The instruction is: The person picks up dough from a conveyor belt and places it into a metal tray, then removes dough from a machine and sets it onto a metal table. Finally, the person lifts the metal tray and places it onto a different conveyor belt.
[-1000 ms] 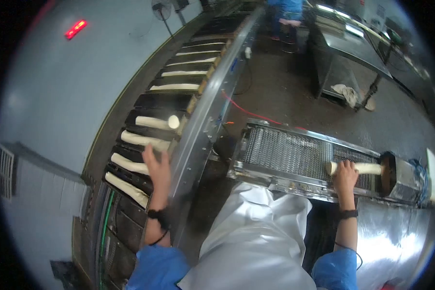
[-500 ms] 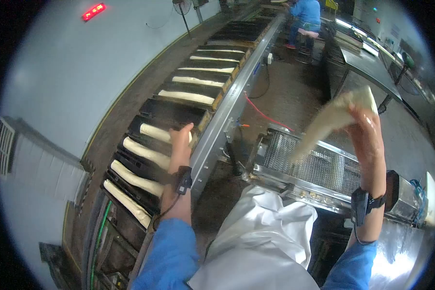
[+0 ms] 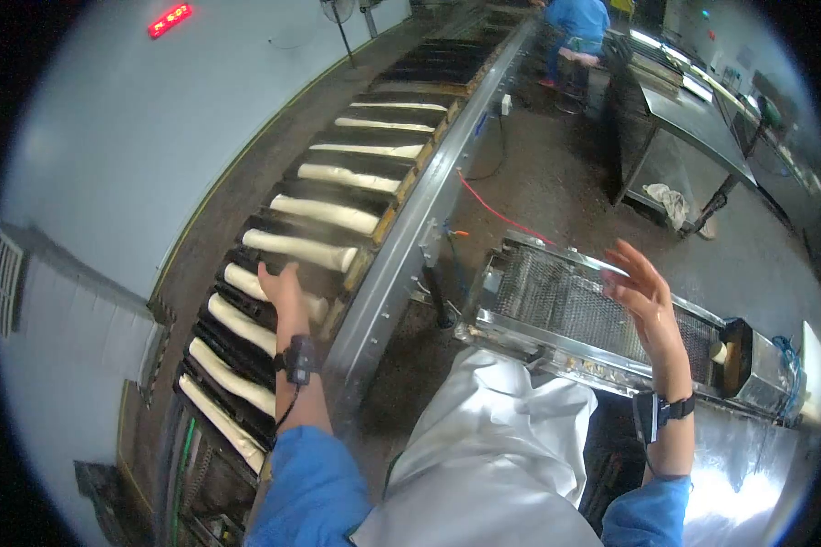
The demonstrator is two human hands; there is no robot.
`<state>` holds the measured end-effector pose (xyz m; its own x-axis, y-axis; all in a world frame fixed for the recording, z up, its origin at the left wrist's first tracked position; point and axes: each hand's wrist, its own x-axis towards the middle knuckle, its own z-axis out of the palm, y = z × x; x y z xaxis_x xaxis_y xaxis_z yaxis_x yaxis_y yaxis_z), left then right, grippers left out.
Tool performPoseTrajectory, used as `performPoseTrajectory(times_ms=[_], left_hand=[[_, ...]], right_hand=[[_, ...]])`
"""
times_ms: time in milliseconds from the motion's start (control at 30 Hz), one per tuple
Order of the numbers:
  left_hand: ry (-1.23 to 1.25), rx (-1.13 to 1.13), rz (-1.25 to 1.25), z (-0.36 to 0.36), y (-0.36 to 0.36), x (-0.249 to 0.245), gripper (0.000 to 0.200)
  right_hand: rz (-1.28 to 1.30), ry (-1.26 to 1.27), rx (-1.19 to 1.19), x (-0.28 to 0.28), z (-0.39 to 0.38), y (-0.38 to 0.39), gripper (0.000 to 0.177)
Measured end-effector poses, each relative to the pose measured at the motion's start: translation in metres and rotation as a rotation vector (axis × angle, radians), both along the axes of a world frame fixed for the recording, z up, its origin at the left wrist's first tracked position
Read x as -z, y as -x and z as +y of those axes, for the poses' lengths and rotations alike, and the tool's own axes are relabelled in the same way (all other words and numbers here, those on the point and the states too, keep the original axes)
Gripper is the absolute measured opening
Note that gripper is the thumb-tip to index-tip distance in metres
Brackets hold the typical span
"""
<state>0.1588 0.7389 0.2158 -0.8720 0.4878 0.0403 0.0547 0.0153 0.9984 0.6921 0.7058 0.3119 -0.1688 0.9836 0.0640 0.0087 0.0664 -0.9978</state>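
Long pale dough strips (image 3: 299, 249) lie one per black tray (image 3: 255, 225) along the conveyor on the left. My left hand (image 3: 283, 287) is over one of the nearer trays, thumb and fingers apart, beside a dough strip (image 3: 243, 281) that it partly covers. Above the wire mesh belt (image 3: 566, 296) on the right, my right hand (image 3: 643, 296) is raised with its fingers spread and nothing in it. At the right end of that belt, a small pale dough piece (image 3: 719, 352) sits by the metal housing.
The conveyor's steel side rail (image 3: 420, 214) runs away from me. A person in blue (image 3: 576, 23) sits near its far end. A steel table (image 3: 693, 123) stands at the back right, with a white cloth (image 3: 668, 202) low beside its legs. A red hose (image 3: 497, 211) crosses the gap.
The dough strip that was in my right hand is gone from it, and the fingers have opened. A tray that was bare now holds a strip. My left hand has moved down and left.
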Motion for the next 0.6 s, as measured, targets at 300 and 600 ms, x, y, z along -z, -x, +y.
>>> performPoseTrajectory(times_ms=[300,600], left_hand=[[0.140,0.304,-0.176,0.007,-0.060,-0.018,0.081],[-0.023,0.401,0.405,0.034,-0.091,0.003,0.045]], right_hand=[[-0.717,0.063,0.724,0.136,-0.097,-0.179,0.054],[-1.201,0.093,1.107,0.152,-0.176,-0.257,0.044]])
